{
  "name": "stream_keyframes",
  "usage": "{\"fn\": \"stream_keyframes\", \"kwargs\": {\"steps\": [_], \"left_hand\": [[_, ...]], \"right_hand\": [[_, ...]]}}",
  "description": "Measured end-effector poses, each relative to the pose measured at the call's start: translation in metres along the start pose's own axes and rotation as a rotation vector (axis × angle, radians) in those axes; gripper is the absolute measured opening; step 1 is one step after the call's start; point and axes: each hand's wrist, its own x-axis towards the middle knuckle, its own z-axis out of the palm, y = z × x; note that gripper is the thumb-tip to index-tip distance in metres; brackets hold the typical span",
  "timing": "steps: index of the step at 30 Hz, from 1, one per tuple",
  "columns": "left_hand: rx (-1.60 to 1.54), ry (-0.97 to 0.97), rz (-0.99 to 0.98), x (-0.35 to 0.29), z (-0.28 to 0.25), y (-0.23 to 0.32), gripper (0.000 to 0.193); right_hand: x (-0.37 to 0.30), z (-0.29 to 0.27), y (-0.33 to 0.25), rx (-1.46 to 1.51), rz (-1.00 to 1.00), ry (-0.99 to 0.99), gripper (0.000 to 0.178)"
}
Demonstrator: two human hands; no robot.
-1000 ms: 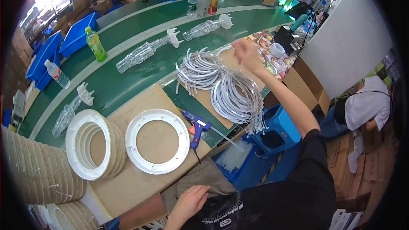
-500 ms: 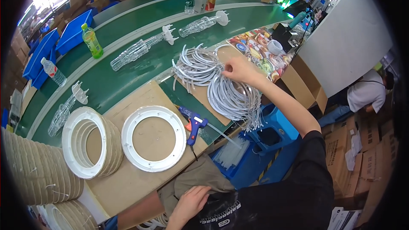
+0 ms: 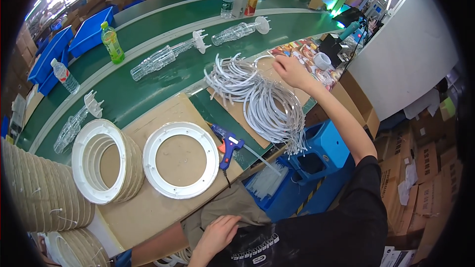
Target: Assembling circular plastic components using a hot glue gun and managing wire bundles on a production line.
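My right hand (image 3: pixel 293 72) is above the far right of a bundle of looped white flexible strips (image 3: pixel 274 111). Its fingers are pinched at the end of one white strip (image 3: pixel 262 58) that curves out of the bundle. The loops lie on a cardboard sheet, with thin wire ends hanging at the near right. On my thigh rests my left hand (image 3: pixel 218 236), fingers stretched out and holding nothing. A white ring frame (image 3: pixel 152 182) lies flat on the brown board, and a blue glue gun (image 3: pixel 230 146) with a clear glue stick is beside it.
A ribbed lampshade-like cylinder (image 3: pixel 129 168) and taller stacks (image 3: pixel 44 193) stand at left. Clear plastic pieces with pronged white discs (image 3: pixel 158 62) lie on the green conveyor (image 3: pixel 193 71). Bottles (image 3: pixel 113 44) stand beyond. A blue stool (image 3: pixel 324 146) and glue sticks (image 3: pixel 267 180) are below right.
My right hand has moved up and to the right, away from the bundle's middle, drawing out a white strip. My left hand stays on my thigh. The view has shifted slightly.
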Motion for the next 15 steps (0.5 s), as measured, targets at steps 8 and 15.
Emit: {"fn": "stream_keyframes", "kwargs": {"steps": [8, 15], "left_hand": [[-0.010, -0.005, 0.001, 0.005, 0.000, 0.006, 0.029], [-0.014, 0.023, -0.014, -0.002, 0.003, 0.003, 0.029]], "right_hand": [[0.017, -0.008, -0.041, 0.060, -0.182, -0.361, 0.019], [0.013, -0.043, -0.058, -0.146, -0.056, -0.485, 0.020]]}}
